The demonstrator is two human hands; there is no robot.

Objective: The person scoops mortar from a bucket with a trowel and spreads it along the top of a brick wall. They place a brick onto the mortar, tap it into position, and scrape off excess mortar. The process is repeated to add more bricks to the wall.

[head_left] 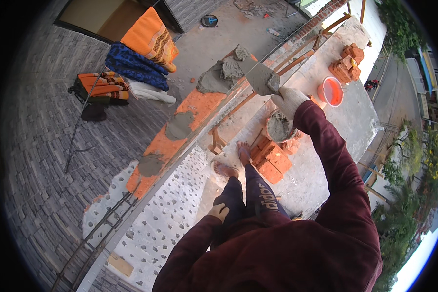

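Over wall, trowel pointing up-left

1. You have two hands: left hand, gloved right hand.
2. One trowel.
3. Two buckets: orange bucket, mortar bucket.
4. Two brick piles: near pile, far pile.

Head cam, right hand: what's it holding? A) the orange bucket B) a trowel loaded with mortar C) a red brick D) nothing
B. The gloved right hand grips a trowel carrying grey mortar, held over the top of the brick wall; the orange bucket sits apart on the slab, and the left hand rests on the person's leg.
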